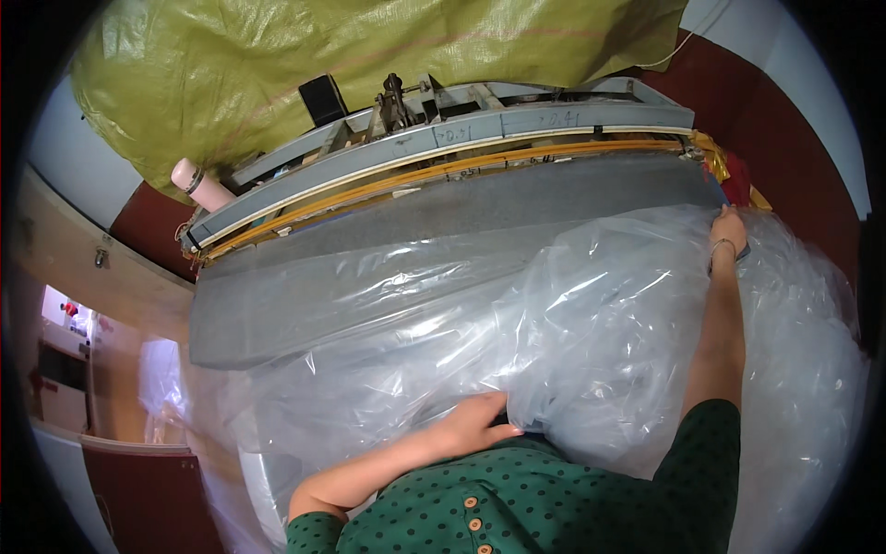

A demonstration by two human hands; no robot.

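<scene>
A large heap of clear plastic film [600, 323] spreads over a long bench in front of me and spills down its right side. My left hand [471, 425] is close to my waist, fingers curled at the film's near edge and closed on it; its fingertips are partly covered by the film. My right arm stretches far forward to the bench's right end. There my right hand [727, 233] is closed beside a thin blue edge [716, 186] and the film; what lies inside its grip is hidden.
Behind the film runs a grey metal frame [461, 132] with an orange bar [443, 171] along it. A pink bottle [201, 185] and a black flat object [322, 100] rest at the frame. Yellow woven sheeting [369, 42] hangs beyond. Red and gold cloth [734, 175] sits at the right end.
</scene>
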